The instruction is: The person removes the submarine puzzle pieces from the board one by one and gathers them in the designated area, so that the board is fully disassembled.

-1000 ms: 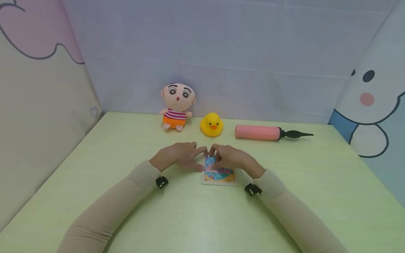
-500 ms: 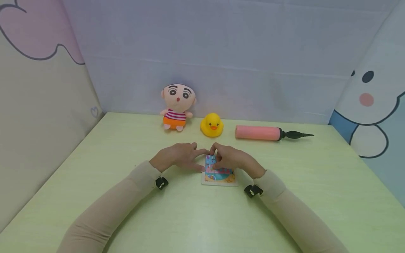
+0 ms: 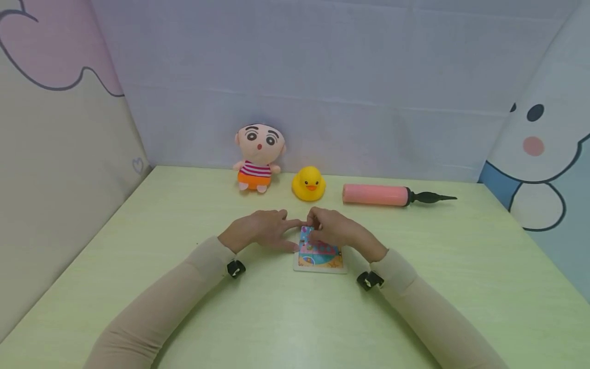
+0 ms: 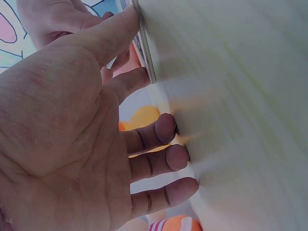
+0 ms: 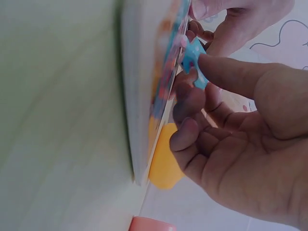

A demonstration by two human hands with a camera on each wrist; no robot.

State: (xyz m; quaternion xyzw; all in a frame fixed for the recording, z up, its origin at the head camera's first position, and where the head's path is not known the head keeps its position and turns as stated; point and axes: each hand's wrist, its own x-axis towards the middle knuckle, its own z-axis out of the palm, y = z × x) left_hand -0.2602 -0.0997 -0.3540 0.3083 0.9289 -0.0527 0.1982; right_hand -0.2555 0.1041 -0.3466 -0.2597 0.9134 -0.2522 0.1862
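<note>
A small jigsaw puzzle (image 3: 320,260) with a colourful sea picture and a pale border lies flat on the table. My left hand (image 3: 265,230) spreads along its left side, thumb and index finger touching the edge. In the left wrist view the other left fingers (image 4: 178,156) reach down to the tabletop, holding nothing. Over the upper part of the picture, my right hand (image 3: 336,228) pinches a light blue puzzle piece (image 5: 192,52) between thumb and fingers. That piece stands tilted at the puzzle's surface in the right wrist view; the right hand hides the puzzle's upper right.
Behind the puzzle, a plush doll (image 3: 257,159) in a striped top sits against the back cloth. A yellow rubber duck (image 3: 309,184) stands beside it. To the right lies a pink hand pump (image 3: 375,195) with a black nozzle. Printed cloth walls enclose the table (image 3: 295,318).
My right thumb and fingertips have risen slightly, and a little more of the puzzle picture shows below them. The left hand and the puzzle stay almost in place.
</note>
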